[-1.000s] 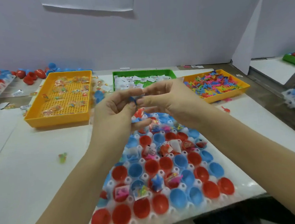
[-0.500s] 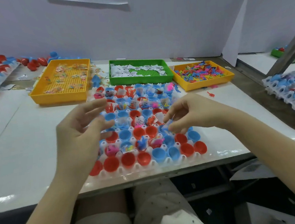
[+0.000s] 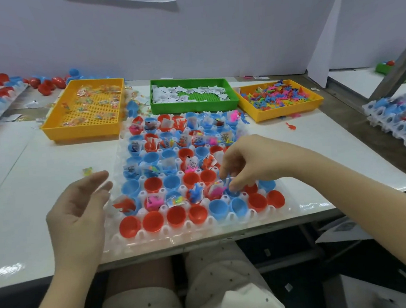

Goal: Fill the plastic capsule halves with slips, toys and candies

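1. Blue plastic: the capsule half (image 3: 234, 193) I'm filling sits in the second row from me, on the right side of the clear holder tray (image 3: 179, 238).
2. My right hand (image 3: 248, 162) is directly over it, fingers curled down and pinching what looks like a small blue toy (image 3: 227, 179). Blur hides its shape.
3. The target lies straight below my fingertips, mouth up. I judge a short drop will do.
4. My left hand (image 3: 80, 209) hovers relaxed and holds nothing. It is left of the tray and farther off.
5. The front-row halves (image 3: 154, 222) nearest me look unfilled.
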Demonstrator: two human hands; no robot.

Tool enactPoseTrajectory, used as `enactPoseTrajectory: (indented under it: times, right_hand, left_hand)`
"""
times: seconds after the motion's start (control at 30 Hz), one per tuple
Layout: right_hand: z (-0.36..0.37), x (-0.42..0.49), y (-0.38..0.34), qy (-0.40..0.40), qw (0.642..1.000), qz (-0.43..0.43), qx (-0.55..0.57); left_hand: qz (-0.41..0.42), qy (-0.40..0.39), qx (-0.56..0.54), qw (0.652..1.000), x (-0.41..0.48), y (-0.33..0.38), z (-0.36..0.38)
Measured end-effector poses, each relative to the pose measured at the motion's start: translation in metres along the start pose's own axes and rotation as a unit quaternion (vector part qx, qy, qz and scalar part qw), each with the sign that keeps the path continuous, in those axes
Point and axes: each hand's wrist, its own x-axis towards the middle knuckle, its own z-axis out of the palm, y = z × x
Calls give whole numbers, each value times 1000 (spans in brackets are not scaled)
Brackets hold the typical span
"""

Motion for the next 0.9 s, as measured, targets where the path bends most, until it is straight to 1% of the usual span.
enactPoseTrajectory:
  times: [0.07, 0.23, 0.33, 0.43, 0.53, 0.6, 0.73, 0.9]
  right_hand:
    - [2, 1, 1, 7, 1000, 4, 16]
    - [2, 2, 7, 5, 998, 3, 62]
    - [3, -1, 11, -14, 994, 4, 106]
    - [-1, -6, 15, -37, 992, -4, 124]
    - [-2, -8, 17, -16, 996, -14, 83]
    - [1, -7, 16, 1, 997, -14, 77]
    - [4, -6, 15, 34, 998, -41, 28]
    - [8, -10, 18, 74, 994, -73, 14]
  left_hand:
    - [-15, -18, 10, 1000, 0, -1, 0]
    - [-25, -24, 24, 999, -1, -2, 1]
    - [-29, -22, 28, 999, -1, -4, 1]
    - [-37, -16, 29, 999, -1, -5, 1]
    - [-47, -11, 21, 999, 0, -4, 0]
    - [-47, -8, 28, 998, 0, -6, 0]
    - [-44, -10, 33, 998, 0, -7, 0]
    - [-54, -11, 47, 997, 2, -9, -3]
